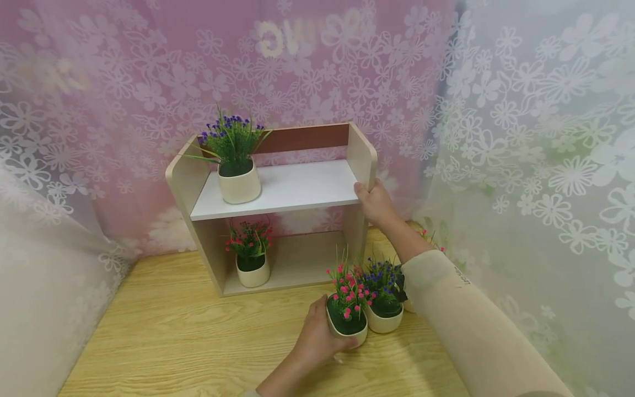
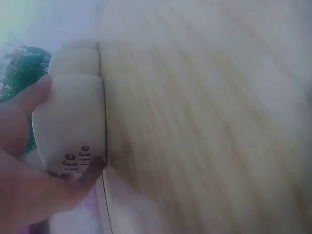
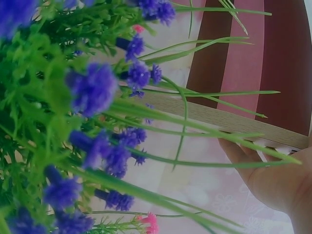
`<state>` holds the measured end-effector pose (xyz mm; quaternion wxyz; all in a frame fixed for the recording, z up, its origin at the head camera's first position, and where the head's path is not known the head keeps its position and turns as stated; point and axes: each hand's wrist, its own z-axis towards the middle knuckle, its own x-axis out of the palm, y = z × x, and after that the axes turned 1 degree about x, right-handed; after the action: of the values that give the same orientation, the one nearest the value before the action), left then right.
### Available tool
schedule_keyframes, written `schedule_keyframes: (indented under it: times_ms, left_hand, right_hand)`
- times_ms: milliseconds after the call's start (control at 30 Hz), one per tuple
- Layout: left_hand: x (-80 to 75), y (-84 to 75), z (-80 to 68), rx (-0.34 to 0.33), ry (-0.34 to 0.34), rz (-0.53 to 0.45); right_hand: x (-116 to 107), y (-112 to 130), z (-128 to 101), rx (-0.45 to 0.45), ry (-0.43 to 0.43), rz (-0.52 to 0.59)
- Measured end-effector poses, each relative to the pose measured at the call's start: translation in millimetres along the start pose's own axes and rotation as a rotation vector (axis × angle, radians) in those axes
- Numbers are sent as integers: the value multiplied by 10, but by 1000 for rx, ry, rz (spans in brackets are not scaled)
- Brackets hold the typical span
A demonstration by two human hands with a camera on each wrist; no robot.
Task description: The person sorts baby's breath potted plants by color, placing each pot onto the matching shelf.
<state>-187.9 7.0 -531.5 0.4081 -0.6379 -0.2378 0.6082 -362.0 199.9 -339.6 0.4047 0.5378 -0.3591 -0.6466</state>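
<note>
My left hand [image 1: 317,336] grips a cream pot of pink flowers [image 1: 346,311] standing on the wooden table [image 1: 173,342]. In the left wrist view my thumb and fingers [image 2: 29,97] curl round that pot [image 2: 73,126], which carries dark lettering. A second cream pot with purple flowers [image 1: 383,300] stands right beside it; its blooms [image 3: 92,87] fill the right wrist view. My right hand [image 1: 373,199] holds the right side panel of a small wooden shelf unit [image 1: 283,193]. My right fingers [image 3: 239,151] wrap over the panel's edge.
On the shelf's white upper board stands a purple-flower pot [image 1: 238,160]; a pink-flower pot [image 1: 252,256] sits on the lower level at left. Flowered sheer curtains [image 1: 536,138] close in behind and on both sides. Another pink plant [image 1: 430,238] peeks out behind my right forearm.
</note>
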Motion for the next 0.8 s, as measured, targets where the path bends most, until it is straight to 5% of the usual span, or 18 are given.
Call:
schedule_keyframes:
  times_ms: [800]
  left_hand:
    - [-270,54,19,15,-58,-94]
  right_hand:
    - [-7,-1,-4,-8,10,-11]
